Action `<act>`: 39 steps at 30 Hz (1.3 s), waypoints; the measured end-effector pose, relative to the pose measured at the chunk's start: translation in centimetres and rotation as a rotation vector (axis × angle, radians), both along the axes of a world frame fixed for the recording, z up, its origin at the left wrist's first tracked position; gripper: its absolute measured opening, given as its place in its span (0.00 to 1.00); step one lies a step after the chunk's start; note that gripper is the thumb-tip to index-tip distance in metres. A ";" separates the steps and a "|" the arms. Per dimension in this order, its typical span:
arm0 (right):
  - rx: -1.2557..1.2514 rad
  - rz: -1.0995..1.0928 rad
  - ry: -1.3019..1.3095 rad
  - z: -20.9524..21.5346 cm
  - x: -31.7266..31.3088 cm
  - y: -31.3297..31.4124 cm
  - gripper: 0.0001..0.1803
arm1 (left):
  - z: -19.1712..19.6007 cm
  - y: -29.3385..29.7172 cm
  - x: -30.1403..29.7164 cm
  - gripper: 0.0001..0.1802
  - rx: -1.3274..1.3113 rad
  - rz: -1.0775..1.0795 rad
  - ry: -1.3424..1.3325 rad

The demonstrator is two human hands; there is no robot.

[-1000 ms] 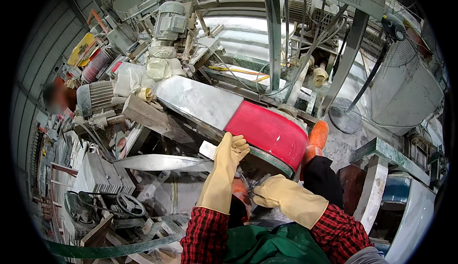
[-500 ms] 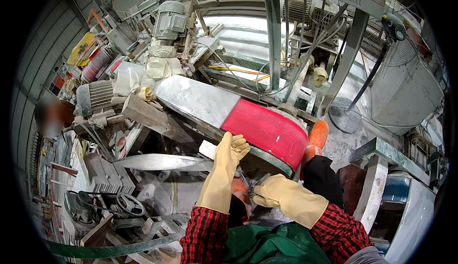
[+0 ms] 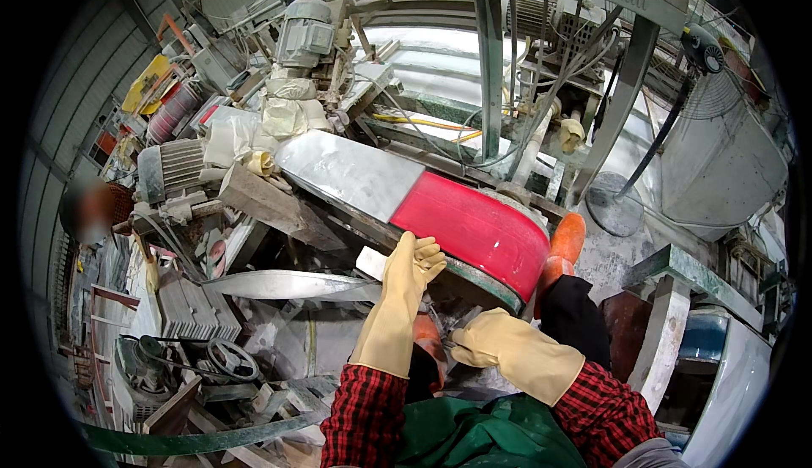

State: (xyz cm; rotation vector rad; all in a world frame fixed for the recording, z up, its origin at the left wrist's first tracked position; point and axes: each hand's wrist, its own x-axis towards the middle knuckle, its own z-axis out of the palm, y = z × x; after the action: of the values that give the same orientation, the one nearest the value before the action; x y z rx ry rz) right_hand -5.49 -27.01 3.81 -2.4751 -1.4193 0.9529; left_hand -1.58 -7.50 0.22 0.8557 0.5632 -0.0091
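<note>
My left hand [image 3: 409, 269], in a cream rubber glove, is raised at the near edge of a long belt machine. Its fingers curl inward just below the red belt section [image 3: 474, 227], and whatever they may hold is hidden. Lower and to the right, my right hand [image 3: 499, 341] wears the same kind of glove. That hand is closed in front of my body, with its fingertips turned down and any small thing in them out of sight. A white block end [image 3: 370, 262] shows beside the left glove.
The pale metal bed [image 3: 348, 170] continues the belt leftward. An orange boot [image 3: 568, 239] stands by the rounded belt end. Motors [image 3: 303, 35], a twisted grey strap [image 3: 288, 286] and a handwheel [image 3: 233, 360] lie leftward. A fan [image 3: 704, 49] and steel posts rise rightward.
The view has shifted very slightly. Both gloved hands keep nearly the same place and shape, and the red belt section stays put.
</note>
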 end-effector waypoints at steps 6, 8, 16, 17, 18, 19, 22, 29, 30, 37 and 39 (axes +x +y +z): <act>-0.011 -0.026 0.025 0.0 0.0 -0.1 0.23 | 0.6 -0.4 0.0 0.25 0.026 0.021 0.028; -0.025 -0.021 0.031 -0.1 0.0 -0.1 0.23 | 0.7 -0.4 0.0 0.25 0.024 0.015 0.018; 0.083 -0.017 -0.024 -0.7 -0.2 -0.2 0.18 | 0.9 -0.5 0.0 0.25 0.027 0.021 0.045; 0.070 -0.016 -0.013 -0.6 -0.2 -0.2 0.18 | 0.9 -0.5 0.1 0.25 0.035 0.028 0.051; 0.077 -0.021 0.000 -0.4 -0.1 -0.3 0.18 | 0.9 -0.5 0.1 0.24 0.028 0.030 0.057; 0.075 -0.025 0.026 -0.3 -0.1 -0.5 0.18 | 1.0 -0.6 0.1 0.24 0.029 0.036 0.063; 0.096 -0.008 0.002 -0.2 -0.1 -0.5 0.18 | 1.0 -0.5 0.2 0.22 0.001 0.023 0.038; 0.132 0.038 -0.068 -1.9 -0.3 -0.3 0.19 | 0.7 -0.5 0.1 0.23 0.005 0.025 0.029; 0.110 0.036 -0.057 -2.0 -0.3 -0.2 0.19 | 0.7 -0.5 0.1 0.23 0.007 0.023 0.034; 0.078 0.035 0.009 -1.3 0.0 -0.5 0.20 | 0.4 -0.3 0.1 0.23 -0.002 0.008 0.013; 0.078 0.001 -0.006 -1.1 -0.2 -0.4 0.19 | 0.4 -0.3 0.0 0.24 0.009 0.002 0.015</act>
State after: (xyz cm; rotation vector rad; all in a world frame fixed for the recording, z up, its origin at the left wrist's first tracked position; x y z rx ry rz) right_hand -5.67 -27.40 2.72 -2.4230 -1.4311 0.8737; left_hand -1.54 -7.80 0.60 0.8640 0.5788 -0.0115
